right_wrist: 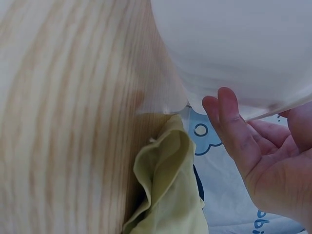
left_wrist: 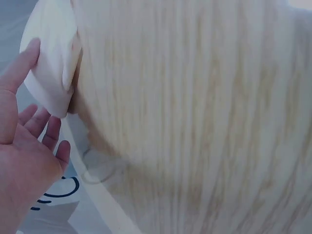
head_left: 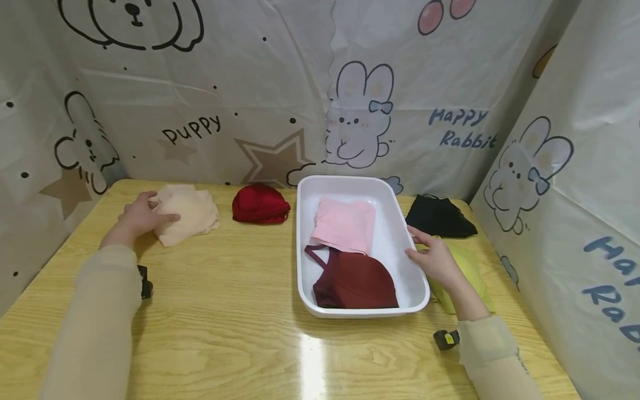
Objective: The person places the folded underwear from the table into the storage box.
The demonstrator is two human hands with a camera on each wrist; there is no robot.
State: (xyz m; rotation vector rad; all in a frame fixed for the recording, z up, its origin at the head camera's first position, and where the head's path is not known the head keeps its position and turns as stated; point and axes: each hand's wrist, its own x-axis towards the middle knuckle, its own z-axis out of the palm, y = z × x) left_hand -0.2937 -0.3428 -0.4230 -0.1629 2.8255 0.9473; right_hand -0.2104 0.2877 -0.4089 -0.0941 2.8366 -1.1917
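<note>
Beige garment (head_left: 192, 214): handling and hold points

Position: on the table (head_left: 225, 322), well left of the white tub (head_left: 302, 244), with the red garment (head_left: 260, 204) between. The left hand (head_left: 140, 215) holds the beige garment's left edge, thumb on the upper face, fingers bent around the border. The right hand (head_left: 435, 256) grips the tub's right rim. Inside the tub lie a pink garment (head_left: 345, 225) and a maroon bra (head_left: 362, 282). Expected handling: light, soft, limp, possibly slippery, hardly fragile. Take hold through all stacked layers; pinching only the top layer would likely unfold it.
</note>
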